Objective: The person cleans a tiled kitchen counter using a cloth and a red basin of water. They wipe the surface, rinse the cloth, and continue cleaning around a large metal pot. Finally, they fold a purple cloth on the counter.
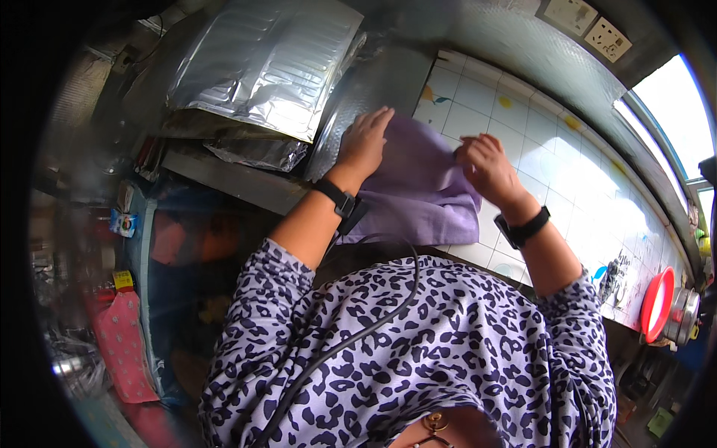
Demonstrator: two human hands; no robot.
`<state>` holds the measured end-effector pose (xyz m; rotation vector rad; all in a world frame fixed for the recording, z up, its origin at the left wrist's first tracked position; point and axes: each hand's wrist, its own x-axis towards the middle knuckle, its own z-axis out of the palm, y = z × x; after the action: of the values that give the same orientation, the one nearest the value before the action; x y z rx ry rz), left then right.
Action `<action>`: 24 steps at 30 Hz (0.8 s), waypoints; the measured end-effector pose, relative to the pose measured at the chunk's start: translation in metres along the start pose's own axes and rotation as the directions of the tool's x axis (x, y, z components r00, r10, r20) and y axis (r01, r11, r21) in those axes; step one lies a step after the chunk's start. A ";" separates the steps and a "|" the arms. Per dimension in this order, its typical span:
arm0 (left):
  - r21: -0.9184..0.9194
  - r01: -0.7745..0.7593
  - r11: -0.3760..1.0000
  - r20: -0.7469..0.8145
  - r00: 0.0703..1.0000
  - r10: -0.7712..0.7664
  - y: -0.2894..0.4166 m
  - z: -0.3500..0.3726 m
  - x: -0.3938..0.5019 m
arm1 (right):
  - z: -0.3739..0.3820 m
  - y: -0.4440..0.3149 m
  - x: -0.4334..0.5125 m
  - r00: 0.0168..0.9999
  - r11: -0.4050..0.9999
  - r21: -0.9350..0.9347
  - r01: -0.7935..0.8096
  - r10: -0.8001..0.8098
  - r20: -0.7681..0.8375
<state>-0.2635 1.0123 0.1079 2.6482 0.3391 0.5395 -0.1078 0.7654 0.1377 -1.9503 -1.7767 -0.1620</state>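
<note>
A purple cloth [414, 162] lies before me across the edge of a white tiled counter, with its near part folded in soft layers. Its upper part is blurred. My left hand [364, 143] rests at the cloth's left edge, fingers stretched out and nothing visibly gripped. At the opposite edge, my right hand [490, 168] has its fingers bent, and the cloth's raised edge meets its thumb and fingertips. Both wrists wear black bands.
Left of the cloth stands a foil-covered box-like object [269, 67] on a ledge [235, 176]. The tiled counter [538, 151] runs right, towards a red-rimmed basin [658, 305] and a metal pot [684, 316]. A black cable [358, 336] crosses my chest.
</note>
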 end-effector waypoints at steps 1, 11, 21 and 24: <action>0.023 -0.087 0.996 0.023 0.996 0.087 0.000 0.004 0.007 | -0.008 -0.013 -0.008 0.989 0.986 -0.102 0.132 -0.124 0.080; 0.230 -0.327 0.917 0.570 0.809 0.145 -0.034 -0.014 -0.011 | 0.002 -0.067 -0.083 0.892 0.907 0.145 0.396 -0.417 0.175; 0.149 -0.487 0.861 0.517 0.780 0.352 -0.006 0.029 -0.001 | 0.010 -0.075 -0.104 0.900 0.918 0.263 0.296 -0.360 0.243; 0.214 -0.462 0.861 0.498 0.810 0.310 -0.012 0.028 -0.004 | 0.009 -0.074 -0.106 0.924 0.931 0.203 0.302 -0.338 0.179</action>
<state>-0.2571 1.0114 0.0776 3.0751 -0.3015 -0.0436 -0.1965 0.6760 0.1074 -1.5923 -2.1661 0.0927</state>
